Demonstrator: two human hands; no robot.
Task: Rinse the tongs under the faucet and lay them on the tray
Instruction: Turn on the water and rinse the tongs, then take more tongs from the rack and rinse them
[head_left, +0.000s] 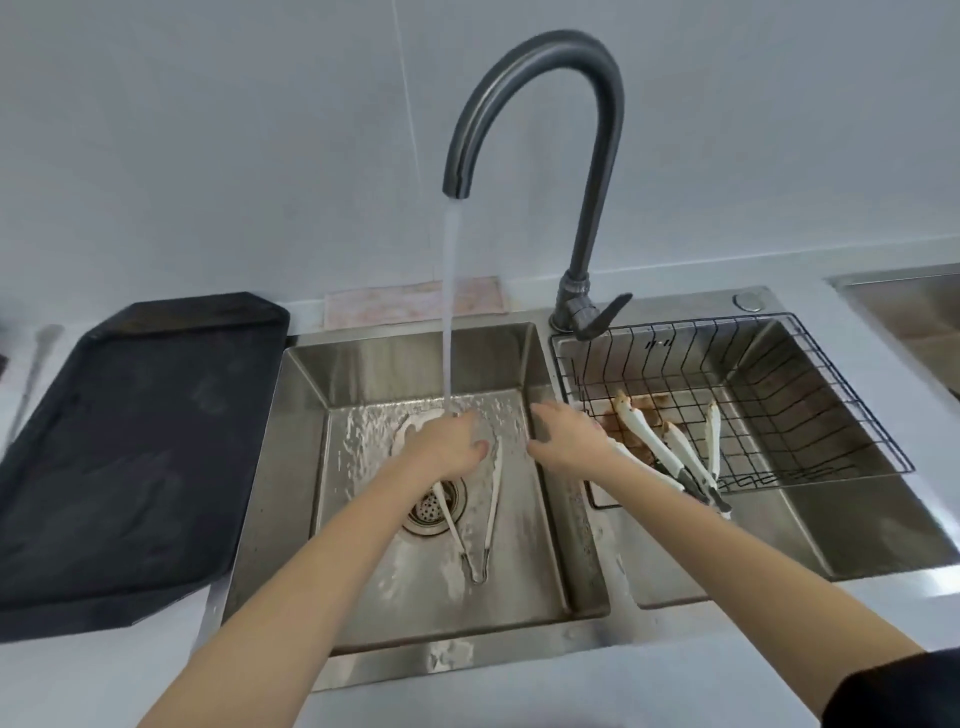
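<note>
Steel double sink, grey wall; left grip pinching tongs under faucet; right grip spread.

A matte black rectangular tray, a dark grey curved metal faucet, white-armed metal tongs, and a black wire basket appear.

Your two forearms are bare from wrist to past the elbow. Left hand: no glove, ring, watch or band that you can make out. Right hand: likewise bare, wrist uncovered. A dark, near-black sleeve shows on your right upper arm at the lower right corner; its hem is soft-edged and plain, with no print or marking legible.
</note>
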